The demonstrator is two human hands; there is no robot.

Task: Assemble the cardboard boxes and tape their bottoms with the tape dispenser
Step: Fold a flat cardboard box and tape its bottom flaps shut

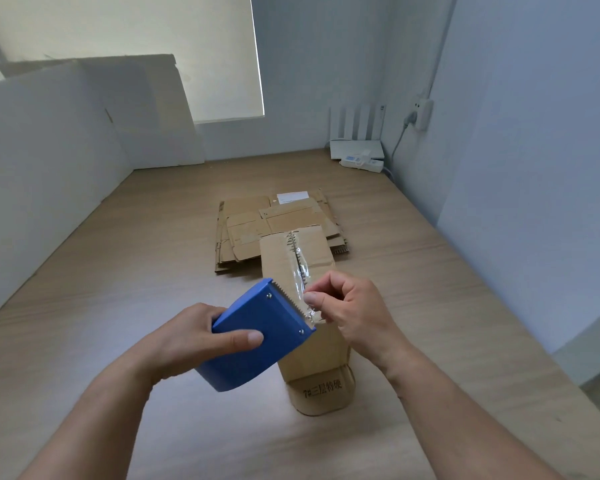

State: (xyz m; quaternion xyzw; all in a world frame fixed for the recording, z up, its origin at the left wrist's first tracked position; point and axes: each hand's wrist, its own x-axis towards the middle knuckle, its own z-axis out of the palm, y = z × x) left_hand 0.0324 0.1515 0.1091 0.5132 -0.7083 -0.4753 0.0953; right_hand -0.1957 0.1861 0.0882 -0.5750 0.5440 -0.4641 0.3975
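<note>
My left hand (pixel 191 337) grips a blue tape dispenser (pixel 257 332) above the table, its toothed blade pointing up and to the right. At that blade my right hand (pixel 355 313) pinches the loose end of the clear tape (pixel 310 315). Under both hands stands an assembled brown cardboard box (pixel 312 358) with a wrinkled strip of clear tape (pixel 298 261) along its upper seam. A printed flap sticks out at its near end. Behind it lies a stack of flattened cardboard boxes (pixel 250 223).
The wooden table (pixel 118 271) is bounded by white foam boards (pixel 49 150) on the left and a wall on the right. A white router (pixel 357 147) and power strip (pixel 361 163) sit at the far right corner, with a cable up to a wall socket.
</note>
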